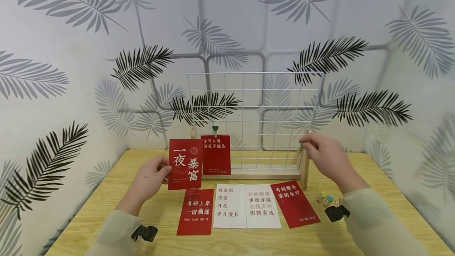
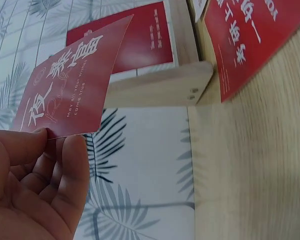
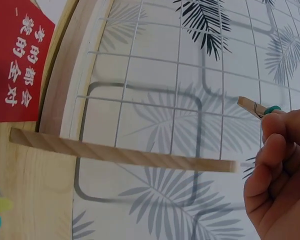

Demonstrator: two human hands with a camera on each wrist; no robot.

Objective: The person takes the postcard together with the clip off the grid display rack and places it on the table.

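My left hand [image 1: 151,175] pinches a red card [image 1: 185,164] with white Chinese characters by its left edge, thumb in front. The card is raised off the table, in front of the left end of a white wire grid rack [image 1: 243,110] with a wooden base [image 1: 256,174]. Between thumb and fingertips my right hand [image 1: 327,157] pinches a small wooden clothespin [image 3: 251,105] with a green ornament, near the rack's right end. Another red card [image 1: 217,159] hangs at the grid's lower left from a clothespin with a green heart [image 1: 215,128].
On the table before the rack lie a red card [image 1: 195,222], two white cards [image 1: 229,220] side by side and a tilted red card [image 1: 298,208]. Several small clothespins [image 1: 328,199] are heaped near my right wrist. A leaf-patterned wall [image 1: 231,23] stands behind the rack.
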